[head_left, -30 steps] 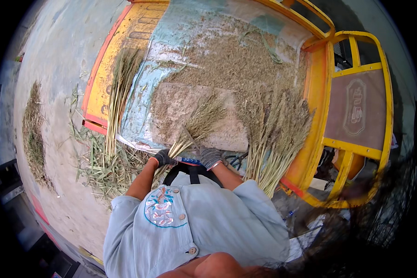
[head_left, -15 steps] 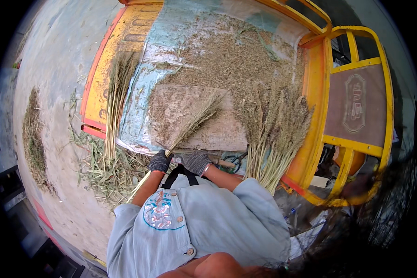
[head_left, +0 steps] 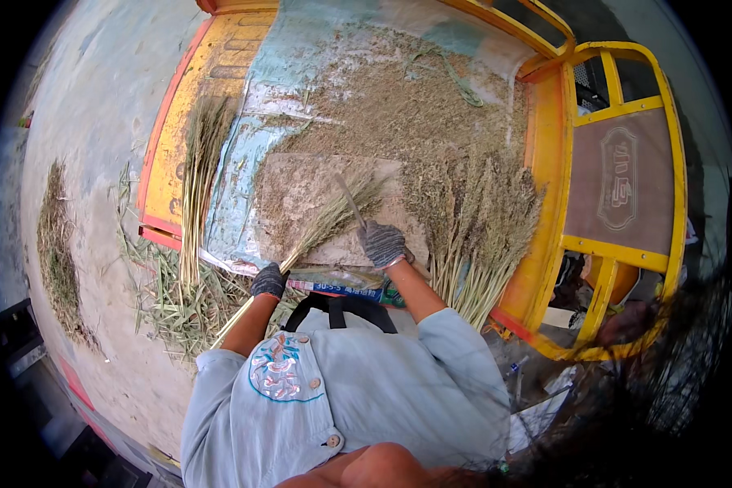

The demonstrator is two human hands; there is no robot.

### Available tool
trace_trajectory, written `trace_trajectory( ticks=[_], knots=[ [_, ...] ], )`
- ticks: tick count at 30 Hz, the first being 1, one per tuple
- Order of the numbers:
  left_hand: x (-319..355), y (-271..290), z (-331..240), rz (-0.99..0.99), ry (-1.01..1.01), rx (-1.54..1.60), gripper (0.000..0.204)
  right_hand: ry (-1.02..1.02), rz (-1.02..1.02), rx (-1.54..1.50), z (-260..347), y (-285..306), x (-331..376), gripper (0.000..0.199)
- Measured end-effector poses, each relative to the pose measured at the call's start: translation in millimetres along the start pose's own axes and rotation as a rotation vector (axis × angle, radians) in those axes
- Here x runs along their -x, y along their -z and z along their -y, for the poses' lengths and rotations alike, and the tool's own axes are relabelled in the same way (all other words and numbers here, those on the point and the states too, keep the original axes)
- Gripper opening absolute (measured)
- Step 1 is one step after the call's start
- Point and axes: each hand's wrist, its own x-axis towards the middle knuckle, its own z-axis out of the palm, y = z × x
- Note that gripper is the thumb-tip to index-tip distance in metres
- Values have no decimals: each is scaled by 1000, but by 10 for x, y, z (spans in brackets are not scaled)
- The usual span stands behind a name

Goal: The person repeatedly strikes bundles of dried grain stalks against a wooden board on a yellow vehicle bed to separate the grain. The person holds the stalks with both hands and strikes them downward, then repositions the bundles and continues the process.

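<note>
My gloved left hand (head_left: 268, 281) is closed around the pale stalks of a small broomcorn bunch (head_left: 325, 228). Its brushy seed heads lie slanting up to the right on a seed-strewn board (head_left: 289, 169), and the stalk ends trail down past my left forearm. In my gloved right hand (head_left: 382, 246) is a narrow, flat bar-like tool (head_left: 350, 198), its tip held over the seed heads. What looks like its wooden handle shows below that hand; I cannot tell its exact kind. A thicker pile of broomcorn (head_left: 488, 207) lies just right of the board.
Loose seed (head_left: 439, 89) covers the blue-white sheet (head_left: 260, 85) in a yellow metal truck bed (head_left: 545, 163). Another broomcorn bundle (head_left: 197, 179) rests on the left flap. Stripped leaves (head_left: 179, 305) heap on the ground, and dry stalks (head_left: 57, 252) lie farther left.
My right hand has moved up and right from beside the left hand, raising the tool over the seed heads. My left hand, still gripping the bunch, has shifted slightly left.
</note>
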Motion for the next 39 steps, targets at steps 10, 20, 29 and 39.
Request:
trace_trajectory(
  ticks=[10, 20, 29, 39],
  knots=[
    [-30, 98, 8, 106, 37, -13, 47, -430, 111, -63, -782, -264, -273, 38],
    [-38, -73, 14, 695, 165, 697, 47, 393, 254, -18, 568, -543, 448, 34],
    [285, -281, 210, 818, 185, 862, 43, -354, 44, 93, -974, -234, -391, 37],
    [230, -139, -117, 736, 203, 990, 40, 223, 292, -1, 241, -379, 292, 37]
  ],
)
